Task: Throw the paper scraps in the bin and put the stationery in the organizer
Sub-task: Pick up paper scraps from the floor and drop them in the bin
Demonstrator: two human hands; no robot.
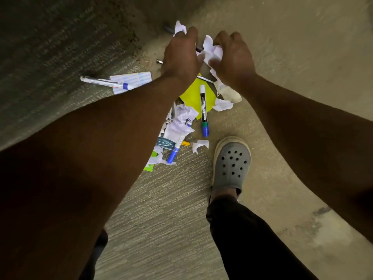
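Both hands reach down over a mess on the floor. My right hand [232, 61] clutches crumpled white paper scraps [213, 50]. My left hand [181, 55] is curled over more white scrap [180, 27], with a dark pen tip showing beside it. Below lie a yellow-green sheet [191, 96] and a white marker with a blue cap [203, 110]. A heap of torn white scraps [181, 122] covers a second blue-capped marker [174, 152]. A capped pen [103, 82] rests on a printed slip [133, 78] to the left. No bin or organizer is visible.
My foot in a grey clog [232, 162] stands just right of the heap, a small scrap [199, 145] beside it. A small metal bit [159, 61] lies left of my left hand. Ribbed carpet [161, 209] meets smooth floor [302, 57].
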